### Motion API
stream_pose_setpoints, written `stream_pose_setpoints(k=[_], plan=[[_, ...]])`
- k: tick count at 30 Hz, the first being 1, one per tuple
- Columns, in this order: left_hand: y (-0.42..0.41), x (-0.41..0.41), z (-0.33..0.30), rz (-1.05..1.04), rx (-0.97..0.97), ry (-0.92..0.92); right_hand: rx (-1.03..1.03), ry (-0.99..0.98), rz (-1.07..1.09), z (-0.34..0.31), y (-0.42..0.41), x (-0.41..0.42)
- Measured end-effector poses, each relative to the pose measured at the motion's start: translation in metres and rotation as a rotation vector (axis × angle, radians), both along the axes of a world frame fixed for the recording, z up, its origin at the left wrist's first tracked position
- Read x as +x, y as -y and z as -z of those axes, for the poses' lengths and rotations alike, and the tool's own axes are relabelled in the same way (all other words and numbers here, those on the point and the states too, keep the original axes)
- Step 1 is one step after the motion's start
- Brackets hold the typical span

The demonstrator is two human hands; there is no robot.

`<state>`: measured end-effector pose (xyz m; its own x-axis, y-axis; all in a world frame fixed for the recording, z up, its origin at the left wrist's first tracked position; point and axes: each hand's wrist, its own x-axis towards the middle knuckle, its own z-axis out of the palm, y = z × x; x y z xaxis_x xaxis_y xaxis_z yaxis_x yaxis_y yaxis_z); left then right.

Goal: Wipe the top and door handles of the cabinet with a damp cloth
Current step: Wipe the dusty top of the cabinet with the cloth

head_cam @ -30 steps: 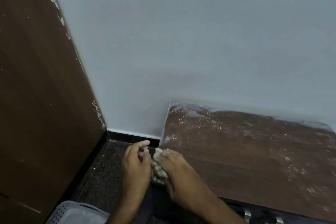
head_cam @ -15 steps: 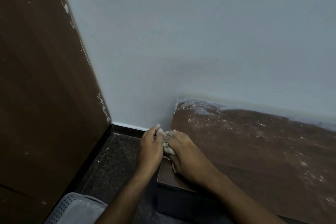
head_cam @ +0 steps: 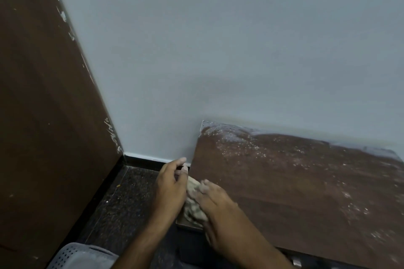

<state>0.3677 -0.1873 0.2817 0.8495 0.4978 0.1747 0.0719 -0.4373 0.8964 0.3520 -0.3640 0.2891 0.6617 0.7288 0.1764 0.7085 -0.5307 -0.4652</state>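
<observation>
A low cabinet with a dark brown wooden top (head_cam: pixel 295 192) stands against the pale wall, its top speckled with white dust toward the back and right. A crumpled pale cloth (head_cam: pixel 193 205) lies on the top's near-left corner. My right hand (head_cam: pixel 218 209) presses down on the cloth from the right. My left hand (head_cam: pixel 171 188) cups the cloth from the left, just off the cabinet's left edge, fingers curled. A metal door handle (head_cam: pixel 296 262) peeks out below the front edge.
A tall dark brown panel (head_cam: pixel 50 116) fills the left side and meets the wall at a corner. Dark speckled floor (head_cam: pixel 122 207) lies between it and the cabinet. A grey perforated basket (head_cam: pixel 76 256) sits at the bottom left.
Both hands with the cloth slid back along the cabinet's left edge toward the near corner, after having reached toward the wall half a second ago.
</observation>
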Motion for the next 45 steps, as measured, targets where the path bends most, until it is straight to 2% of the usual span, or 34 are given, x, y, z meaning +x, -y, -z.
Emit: stream_pose_setpoints(k=[2, 4, 7, 9, 13, 15, 18, 20, 23, 25, 28, 30, 33, 35, 41, 45], plan=[[0.007, -0.002, 0.002, 0.051, 0.069, -0.002, 0.059, 0.019, 0.088, 0.002, 0.035, 0.005], [0.014, -0.005, 0.001, 0.077, 0.148, 0.013, 0.064, -0.018, 0.275, -0.008, 0.06, 0.027], [0.021, -0.006, -0.005, 0.068, 0.183, 0.029, 0.068, -0.004, 0.473, -0.013, 0.054, 0.057], [0.024, -0.005, -0.01, 0.054, 0.128, 0.013, 0.118, -0.031, 0.445, -0.016, 0.023, 0.051], [0.018, -0.001, -0.015, 0.007, 0.017, -0.045, 0.043, -0.004, 0.097, -0.006, -0.009, 0.016], [0.012, -0.001, -0.014, 0.043, -0.017, -0.061, 0.061, -0.024, 0.16, -0.007, 0.017, 0.029], [0.008, -0.005, -0.012, 0.073, -0.048, -0.084, 0.064, -0.015, 0.445, -0.01, 0.056, 0.056], [0.008, -0.005, -0.011, 0.062, -0.051, -0.093, 0.06, 0.006, 0.536, -0.013, 0.046, 0.063], [0.011, 0.0, -0.015, 0.028, 0.0, -0.083, 0.092, -0.08, 0.453, -0.017, -0.017, 0.04], [0.014, 0.003, -0.018, 0.037, 0.058, -0.055, 0.052, -0.121, 0.275, -0.011, -0.046, 0.016], [0.014, 0.002, -0.018, 0.053, 0.14, -0.028, 0.042, -0.05, 0.057, -0.019, -0.029, 0.02], [0.013, 0.003, -0.015, 0.067, 0.219, -0.033, 0.101, -0.023, 0.142, -0.027, 0.001, 0.046], [0.017, 0.01, -0.011, 0.053, 0.197, -0.036, 0.055, 0.024, 0.419, -0.027, 0.041, 0.079], [0.02, 0.021, -0.011, 0.05, 0.188, -0.045, 0.042, 0.023, 0.423, -0.02, 0.046, 0.076], [0.031, 0.042, -0.012, 0.037, 0.252, -0.037, -0.02, 0.038, 0.182, -0.004, 0.034, 0.041], [0.025, 0.041, -0.01, 0.042, 0.221, -0.022, 0.025, 0.056, 0.337, -0.012, 0.031, 0.085]])
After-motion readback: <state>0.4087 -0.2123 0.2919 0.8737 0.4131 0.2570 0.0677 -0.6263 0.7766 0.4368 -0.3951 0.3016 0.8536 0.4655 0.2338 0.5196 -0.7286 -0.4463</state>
